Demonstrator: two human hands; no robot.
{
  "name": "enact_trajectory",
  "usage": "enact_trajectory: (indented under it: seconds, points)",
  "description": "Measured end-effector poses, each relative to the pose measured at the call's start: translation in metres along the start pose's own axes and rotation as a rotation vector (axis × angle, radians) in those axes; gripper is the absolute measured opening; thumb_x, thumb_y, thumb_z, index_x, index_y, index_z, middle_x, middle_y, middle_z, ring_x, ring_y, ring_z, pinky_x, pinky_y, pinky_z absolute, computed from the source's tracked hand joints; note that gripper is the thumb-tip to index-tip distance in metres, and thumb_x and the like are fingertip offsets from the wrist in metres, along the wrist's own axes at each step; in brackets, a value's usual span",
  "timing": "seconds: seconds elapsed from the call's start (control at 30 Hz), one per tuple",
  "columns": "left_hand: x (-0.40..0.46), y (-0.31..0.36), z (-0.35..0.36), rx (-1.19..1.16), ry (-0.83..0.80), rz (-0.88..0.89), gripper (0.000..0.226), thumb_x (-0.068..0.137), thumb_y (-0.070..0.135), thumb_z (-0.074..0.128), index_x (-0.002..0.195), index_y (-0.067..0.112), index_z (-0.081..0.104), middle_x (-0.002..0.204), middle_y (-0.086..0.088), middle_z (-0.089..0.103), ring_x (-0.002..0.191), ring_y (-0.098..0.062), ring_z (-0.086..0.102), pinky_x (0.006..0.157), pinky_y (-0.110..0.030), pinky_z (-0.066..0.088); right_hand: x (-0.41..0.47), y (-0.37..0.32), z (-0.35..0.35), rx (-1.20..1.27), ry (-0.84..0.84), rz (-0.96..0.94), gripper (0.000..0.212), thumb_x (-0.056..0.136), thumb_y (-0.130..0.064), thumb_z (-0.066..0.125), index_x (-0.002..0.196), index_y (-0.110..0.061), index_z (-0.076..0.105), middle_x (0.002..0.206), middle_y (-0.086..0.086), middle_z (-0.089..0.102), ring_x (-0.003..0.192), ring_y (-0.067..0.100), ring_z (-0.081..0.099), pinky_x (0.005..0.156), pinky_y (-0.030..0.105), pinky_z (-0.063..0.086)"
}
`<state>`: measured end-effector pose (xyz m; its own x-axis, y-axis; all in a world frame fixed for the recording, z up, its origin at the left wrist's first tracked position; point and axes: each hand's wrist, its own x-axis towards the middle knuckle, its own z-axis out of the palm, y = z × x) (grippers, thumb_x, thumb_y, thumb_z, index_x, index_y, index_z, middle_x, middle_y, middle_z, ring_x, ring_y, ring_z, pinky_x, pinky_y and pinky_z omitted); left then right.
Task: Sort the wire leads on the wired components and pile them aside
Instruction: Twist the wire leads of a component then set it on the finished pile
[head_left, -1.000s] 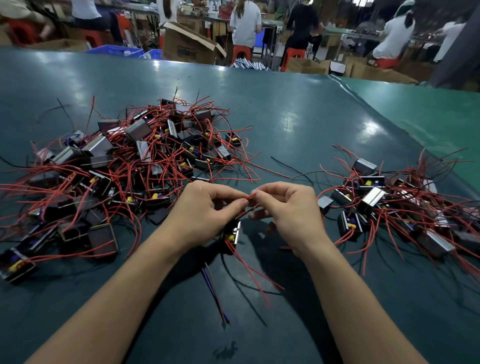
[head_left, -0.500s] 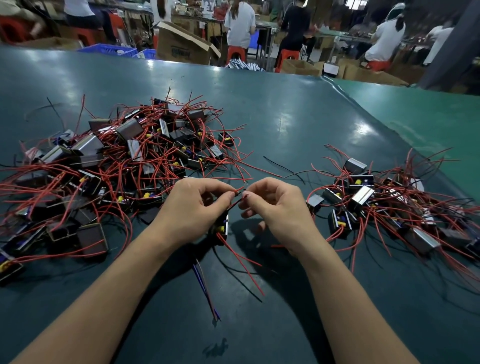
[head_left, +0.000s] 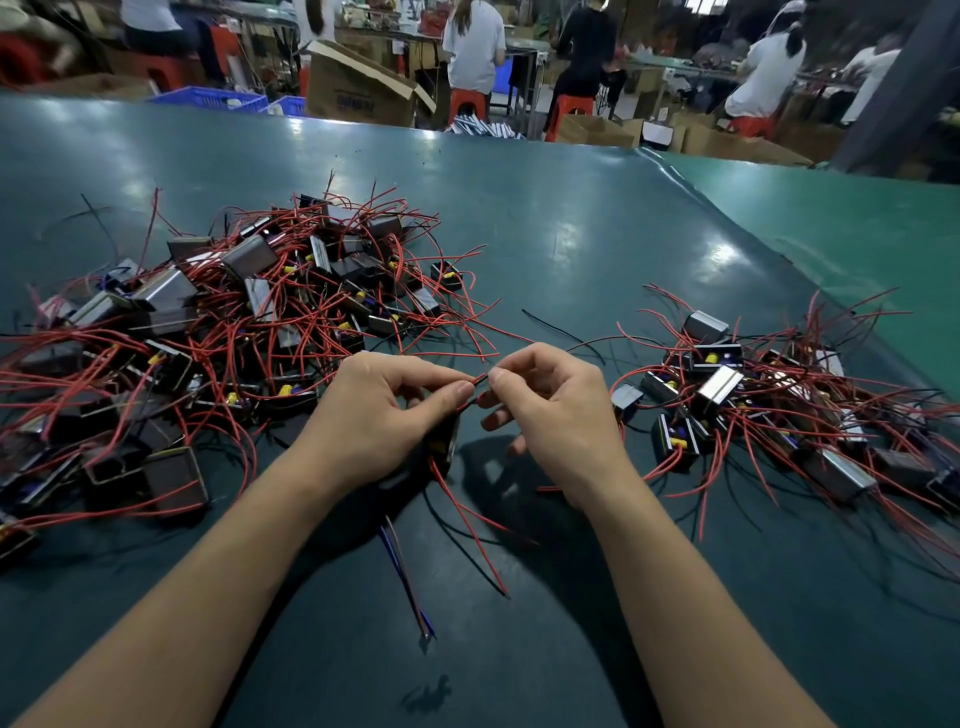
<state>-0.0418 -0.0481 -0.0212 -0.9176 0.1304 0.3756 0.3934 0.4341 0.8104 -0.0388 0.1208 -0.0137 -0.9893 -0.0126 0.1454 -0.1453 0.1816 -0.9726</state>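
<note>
Red wire leads (head_left: 470, 525), silver-grey components (head_left: 165, 291), dark teal table (head_left: 545, 234), blue crate (head_left: 213, 98)

I see my left hand (head_left: 387, 415) and right hand (head_left: 550, 415) meet above the near middle of the green table (head_left: 571, 234), both pinching red leads (head_left: 475, 382) of one small component (head_left: 444, 447). A large tangled pile (head_left: 234, 322) lies toward the left edge; a smaller pile (head_left: 769, 410) lies toward the right edge.
</note>
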Motion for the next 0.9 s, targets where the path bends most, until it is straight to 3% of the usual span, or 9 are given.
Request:
enact_trajectory:
  seconds: [0.13, 0.27, 0.4, 0.57, 0.7, 0.8, 0.9]
  points:
    - [0.000, 0.000, 0.000, 0.019, 0.023, -0.016, 0.013, 0.084, 0.021, 0.076, 0.085, 0.034, 0.076, 0.077, 0.017, 0.074, 0.073, -0.004, 0.070, 0.073, -0.031, 0.056, -0.001, 0.002, 0.001, 0.009, 0.027, -0.023, 0.015, 0.089, -0.013, 0.064, 0.077, -0.022, 0.066, 0.074, 0.003, 0.072, 0.059, 0.016, 0.069, 0.039, 0.023, 0.044]
    - [0.000, -0.002, 0.002, 0.014, 0.032, -0.035, 0.008, 0.085, 0.017, 0.074, 0.088, 0.024, 0.078, 0.076, 0.008, 0.075, 0.072, -0.017, 0.072, 0.070, -0.039, 0.058, 0.000, 0.005, 0.002, -0.153, 0.130, -0.190, 0.012, 0.086, -0.015, 0.070, 0.079, -0.024, 0.070, 0.069, -0.007, 0.070, 0.061, 0.012, 0.067, 0.052, 0.024, 0.052]
    - [-0.001, 0.001, 0.002, 0.000, -0.005, 0.009, 0.017, 0.086, 0.011, 0.072, 0.093, 0.025, 0.077, 0.081, 0.013, 0.074, 0.072, 0.000, 0.067, 0.066, -0.017, 0.051, 0.000, 0.007, 0.003, -0.212, 0.155, -0.267, 0.010, 0.083, -0.013, 0.071, 0.079, -0.022, 0.070, 0.068, -0.011, 0.068, 0.060, 0.006, 0.063, 0.056, 0.015, 0.049]
    - [0.000, 0.002, 0.002, 0.020, 0.019, 0.030, 0.014, 0.085, 0.010, 0.073, 0.095, 0.019, 0.078, 0.076, 0.019, 0.070, 0.067, 0.004, 0.062, 0.063, -0.013, 0.047, 0.002, 0.008, 0.004, -0.198, 0.182, -0.278, 0.012, 0.082, -0.012, 0.072, 0.077, -0.022, 0.069, 0.067, -0.010, 0.067, 0.060, 0.005, 0.063, 0.058, 0.013, 0.048]
    - [0.000, 0.002, 0.002, 0.020, 0.028, 0.026, 0.011, 0.085, 0.012, 0.073, 0.094, 0.016, 0.078, 0.083, 0.016, 0.071, 0.075, 0.006, 0.064, 0.068, -0.009, 0.046, 0.001, 0.009, 0.003, -0.279, 0.179, -0.398, 0.013, 0.081, -0.009, 0.072, 0.077, -0.021, 0.067, 0.068, -0.012, 0.066, 0.065, 0.004, 0.062, 0.057, 0.006, 0.040]
    - [0.001, 0.001, 0.001, 0.048, 0.010, 0.041, 0.010, 0.086, 0.011, 0.073, 0.093, 0.015, 0.078, 0.083, 0.012, 0.071, 0.079, 0.000, 0.065, 0.070, -0.013, 0.047, 0.002, 0.010, 0.001, -0.364, 0.136, -0.548, 0.005, 0.080, -0.007, 0.072, 0.081, -0.012, 0.072, 0.074, -0.006, 0.069, 0.066, 0.009, 0.062, 0.057, 0.004, 0.036]
    - [0.001, 0.001, -0.001, 0.058, -0.009, 0.073, 0.010, 0.085, 0.008, 0.072, 0.090, 0.014, 0.079, 0.081, 0.002, 0.071, 0.075, -0.010, 0.066, 0.071, -0.029, 0.050, 0.006, 0.011, -0.003, -0.370, 0.122, -0.626, 0.007, 0.082, -0.006, 0.075, 0.088, -0.008, 0.077, 0.081, 0.001, 0.071, 0.063, 0.012, 0.062, 0.060, 0.009, 0.041]
